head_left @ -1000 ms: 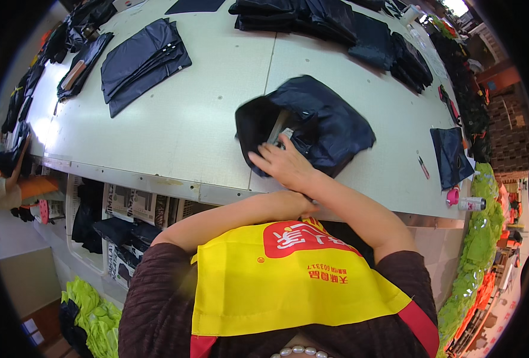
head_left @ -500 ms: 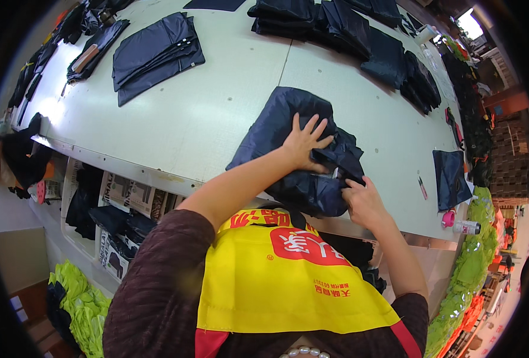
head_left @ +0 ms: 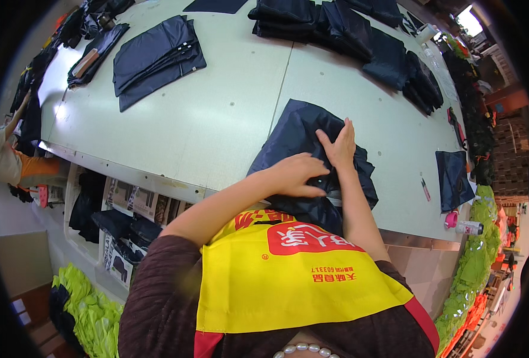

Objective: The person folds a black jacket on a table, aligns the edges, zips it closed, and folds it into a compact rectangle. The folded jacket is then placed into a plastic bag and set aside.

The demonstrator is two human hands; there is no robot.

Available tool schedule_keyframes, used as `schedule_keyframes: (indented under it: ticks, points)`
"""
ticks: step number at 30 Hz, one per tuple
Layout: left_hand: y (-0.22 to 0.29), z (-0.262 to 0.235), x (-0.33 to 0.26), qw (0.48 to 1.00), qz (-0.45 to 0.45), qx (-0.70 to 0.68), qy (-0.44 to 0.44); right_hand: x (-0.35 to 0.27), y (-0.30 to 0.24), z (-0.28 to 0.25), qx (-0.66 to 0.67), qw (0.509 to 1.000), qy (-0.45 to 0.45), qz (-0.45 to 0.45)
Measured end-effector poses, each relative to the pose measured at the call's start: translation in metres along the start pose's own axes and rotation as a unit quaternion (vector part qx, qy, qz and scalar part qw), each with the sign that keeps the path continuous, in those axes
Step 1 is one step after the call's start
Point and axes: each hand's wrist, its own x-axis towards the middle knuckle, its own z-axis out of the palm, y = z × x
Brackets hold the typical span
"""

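A dark navy garment [head_left: 291, 134] of thin, slightly shiny cloth lies bunched at the near edge of the table, partly hanging toward my yellow apron [head_left: 300, 292]. My left hand [head_left: 300, 174] rests across its near part, fingers stretched and apart. Farther out and to the right, my right hand [head_left: 339, 146] lies along the cloth with its fingers straight and the thumb apart. Between my left fingers and my right forearm a small pale grey striped patch shows on the garment. My forearms hide some of the lower folds.
Folded dark garments [head_left: 160, 56] lie at the far left, with more dark stacks [head_left: 312, 24] along the back. To the right are a dark cloth piece [head_left: 452, 179], a pen-like tool [head_left: 425, 187] and a small bottle [head_left: 469, 227]. Another person's arm [head_left: 13, 126] shows at the left edge.
My right hand has moved from the garment's lower right edge up onto its top. My left hand has drawn back toward me. The garment has shifted slightly right and nearer.
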Motion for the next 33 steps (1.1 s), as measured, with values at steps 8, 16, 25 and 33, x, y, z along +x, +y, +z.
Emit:
schedule_keyframes:
  ticks: [8,16,25,33]
  points:
    - [-0.002,0.006,-0.103,0.942,0.009,0.328,-0.075,0.042,0.040,-0.012,0.065,0.946,-0.318,0.009]
    - [-0.006,0.039,-0.070,0.913,0.025,0.404,0.048,0.055,0.020,-0.031,-0.038,0.912,-0.407,0.026]
    - [-0.006,0.009,-0.017,0.977,-0.063,0.183,-0.093,0.035,0.008,-0.048,-0.054,0.935,-0.352,0.000]
    - [-0.067,0.022,0.042,0.976,-0.151,0.093,-0.127,-0.022,-0.090,-0.096,-0.216,0.906,-0.315,-0.182]
